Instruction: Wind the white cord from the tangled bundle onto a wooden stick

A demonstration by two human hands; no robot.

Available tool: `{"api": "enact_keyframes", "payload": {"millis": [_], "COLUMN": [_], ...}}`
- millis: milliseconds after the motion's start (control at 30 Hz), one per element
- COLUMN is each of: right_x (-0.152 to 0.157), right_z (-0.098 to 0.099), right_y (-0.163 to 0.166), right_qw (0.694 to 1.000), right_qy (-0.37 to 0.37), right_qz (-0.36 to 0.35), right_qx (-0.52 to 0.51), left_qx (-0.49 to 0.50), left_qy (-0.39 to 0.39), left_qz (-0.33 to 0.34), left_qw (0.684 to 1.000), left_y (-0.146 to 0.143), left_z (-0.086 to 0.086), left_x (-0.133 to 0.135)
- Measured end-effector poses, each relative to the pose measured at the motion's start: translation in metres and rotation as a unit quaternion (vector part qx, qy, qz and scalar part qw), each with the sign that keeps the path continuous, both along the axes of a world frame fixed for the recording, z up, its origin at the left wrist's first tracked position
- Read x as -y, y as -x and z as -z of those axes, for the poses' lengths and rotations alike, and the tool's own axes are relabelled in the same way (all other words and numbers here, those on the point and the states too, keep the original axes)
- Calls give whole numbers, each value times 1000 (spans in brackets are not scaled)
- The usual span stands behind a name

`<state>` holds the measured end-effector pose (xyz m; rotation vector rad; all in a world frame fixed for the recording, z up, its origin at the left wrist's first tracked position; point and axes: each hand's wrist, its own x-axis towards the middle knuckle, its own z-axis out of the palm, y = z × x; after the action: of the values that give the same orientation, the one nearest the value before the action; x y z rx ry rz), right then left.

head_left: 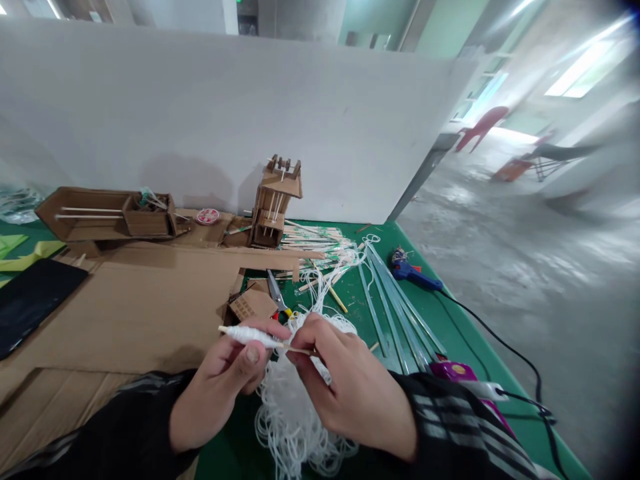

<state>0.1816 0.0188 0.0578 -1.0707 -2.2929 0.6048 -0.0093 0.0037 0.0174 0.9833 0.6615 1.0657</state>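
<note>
Green tabletop [457, 333], center to lower right of frame | White cord [284, 407] heaped at bottom center | Right hand [350, 377] over it, pinching one end; left hand [220, 383] gripping the wound body | Thread-wound stick [247, 335], lower center, bridging both

- A single view, worn on the head, looking forward and down over the green counter [433, 312].
- The fingers [327, 339] sit near the lens, just below centre; dark sleeves [455, 413] reach in from the lower corners.
- Beyond the counter, a white partition [280, 100] spans the background.
- Concrete floor [475, 227] shows at right.
</note>
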Motion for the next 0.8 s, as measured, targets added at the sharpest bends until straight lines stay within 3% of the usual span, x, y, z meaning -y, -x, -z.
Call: {"api": "enact_keyframes", "payload": {"millis": [233, 500, 800], "right_x": [-4, -3, -5], "right_z": [4, 0, -2], "right_y": [-1, -1, -3], "right_qw": [998, 1000, 999], "right_qy": [-63, 8, -27], "right_qz": [-17, 14, -27], "right_qx": [6, -10, -19], "left_qx": [-20, -38, -80], "left_qy": [-2, 4, -8], "left_qz": [13, 12, -19], "left_qw": [1000, 999, 997], "left_y": [-1, -1, -2], "left_z": [5, 0, -6], "left_x": [-2, -4, -5]}}
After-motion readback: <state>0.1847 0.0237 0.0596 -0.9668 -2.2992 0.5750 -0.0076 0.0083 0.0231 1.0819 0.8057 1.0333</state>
